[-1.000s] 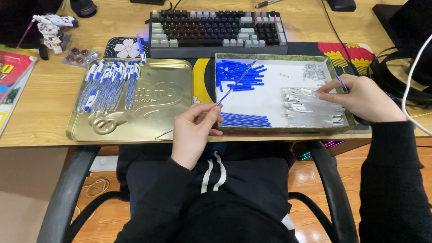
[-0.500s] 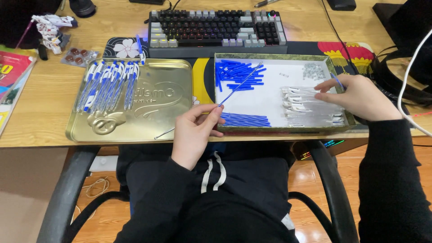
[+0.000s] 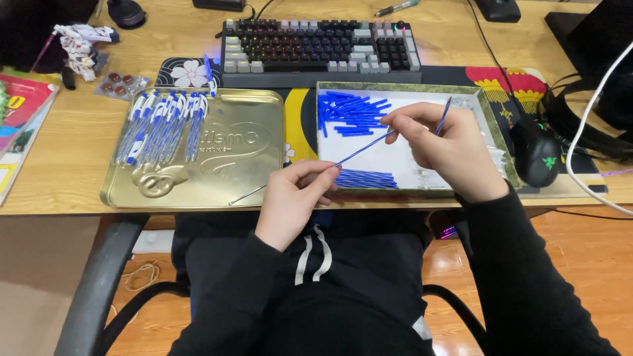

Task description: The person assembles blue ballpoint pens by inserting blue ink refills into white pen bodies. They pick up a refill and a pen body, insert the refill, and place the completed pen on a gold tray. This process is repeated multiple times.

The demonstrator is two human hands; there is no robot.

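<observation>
My left hand (image 3: 293, 198) pinches the near end of a thin blue pen refill (image 3: 361, 149) that slants up to the right over a shallow white tray (image 3: 395, 92). My right hand (image 3: 443, 148) hovers over the tray, fingertips touching the refill's far end, and grips a clear pen barrel (image 3: 444, 116) that sticks up between the fingers. In the tray lie a heap of blue caps (image 3: 349, 112) at the back left and a bundle of blue refills (image 3: 366, 178) at the front.
A gold tin lid (image 3: 224, 158) on the left carries a row of finished blue-and-white pens (image 3: 161, 122) and a thin metal rod (image 3: 247, 195). Behind are a keyboard (image 3: 320, 49), a black mouse (image 3: 535, 151), headphones (image 3: 587, 118) and a white cable (image 3: 587, 142).
My right hand has come from the tray's right side to its middle with the clear barrel, meeting the refill tip. My left hand has stayed near the tray's front edge with the refill.
</observation>
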